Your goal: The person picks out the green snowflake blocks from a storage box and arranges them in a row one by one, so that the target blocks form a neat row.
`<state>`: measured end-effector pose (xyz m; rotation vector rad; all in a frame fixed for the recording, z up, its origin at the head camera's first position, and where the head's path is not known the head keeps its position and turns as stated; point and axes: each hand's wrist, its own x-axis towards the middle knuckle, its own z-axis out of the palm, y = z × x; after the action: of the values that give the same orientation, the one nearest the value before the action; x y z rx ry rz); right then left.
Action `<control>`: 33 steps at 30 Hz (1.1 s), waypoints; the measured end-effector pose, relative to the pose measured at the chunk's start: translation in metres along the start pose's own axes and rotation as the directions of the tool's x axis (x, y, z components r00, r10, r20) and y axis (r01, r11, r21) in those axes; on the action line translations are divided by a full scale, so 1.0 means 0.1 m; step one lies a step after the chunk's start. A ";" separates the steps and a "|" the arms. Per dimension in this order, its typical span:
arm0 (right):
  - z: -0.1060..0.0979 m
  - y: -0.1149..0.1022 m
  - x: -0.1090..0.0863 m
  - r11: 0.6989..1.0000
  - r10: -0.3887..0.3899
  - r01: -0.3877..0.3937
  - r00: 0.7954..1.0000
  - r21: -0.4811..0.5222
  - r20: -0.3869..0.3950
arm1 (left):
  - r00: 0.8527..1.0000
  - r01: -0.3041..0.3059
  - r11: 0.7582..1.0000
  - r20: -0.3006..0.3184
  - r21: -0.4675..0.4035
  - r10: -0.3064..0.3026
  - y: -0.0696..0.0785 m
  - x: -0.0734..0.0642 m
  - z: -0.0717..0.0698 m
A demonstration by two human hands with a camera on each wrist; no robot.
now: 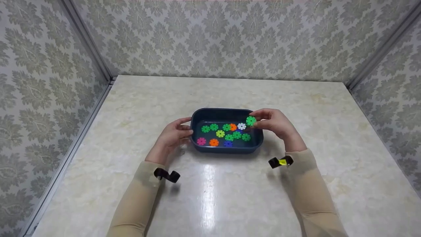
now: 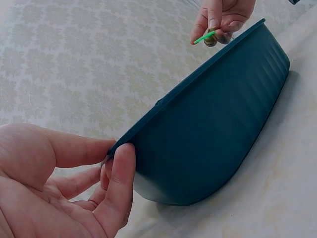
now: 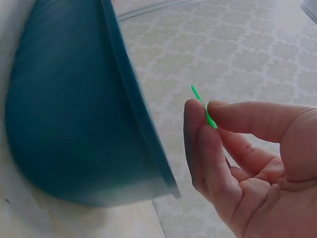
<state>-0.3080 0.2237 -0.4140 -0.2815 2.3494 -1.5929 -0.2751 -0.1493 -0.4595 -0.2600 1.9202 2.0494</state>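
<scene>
A dark blue plastic basin [image 1: 227, 149] sits on the table with several snowflake discs inside, mostly green, others orange, yellow, white, pink and blue. My left hand [image 1: 173, 133] is at the basin's left end; the left wrist view shows its thumb and fingers [image 2: 121, 173] pinching the rim. Over the basin's right end, my right hand [image 1: 275, 124] pinches a green snowflake disc [image 1: 251, 120] between thumb and fingertips. Seen edge-on in the right wrist view, that green disc [image 3: 210, 118] is above and beside the basin wall [image 3: 69, 109].
The basin rests mid-table on a pale marbled tabletop [image 1: 210, 194]. Patterned wall panels [image 1: 223, 36] enclose the back and both sides. A wrist camera on a black strap [image 1: 167, 175] juts inward from the left sleeve, and another [image 1: 279, 162] from the right.
</scene>
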 end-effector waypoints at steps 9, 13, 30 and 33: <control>-0.15 0.05 -0.02 0.999 0.037 -0.037 0.998 0.001 -0.044 | 0.999 -0.024 1.000 0.022 0.012 0.024 0.00 -0.01 0.00; -0.23 0.06 -0.03 0.999 0.044 -0.044 0.997 0.002 -0.057 | 0.999 -0.032 0.999 0.022 0.005 0.032 -0.01 0.00 0.00; -0.70 0.28 -0.16 0.997 0.074 -0.069 0.988 0.044 -0.136 | 1.000 -0.026 0.999 0.011 0.024 0.026 0.00 0.01 0.00; -0.75 0.33 -0.16 0.995 0.099 -0.092 0.983 0.048 -0.157 | 1.000 -0.022 0.999 0.011 0.027 0.022 0.01 0.01 0.01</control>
<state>-0.3186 0.3065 -0.4164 -0.0324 2.4040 -1.6710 -0.2762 -0.1486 -0.4593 -0.2219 1.9508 2.0332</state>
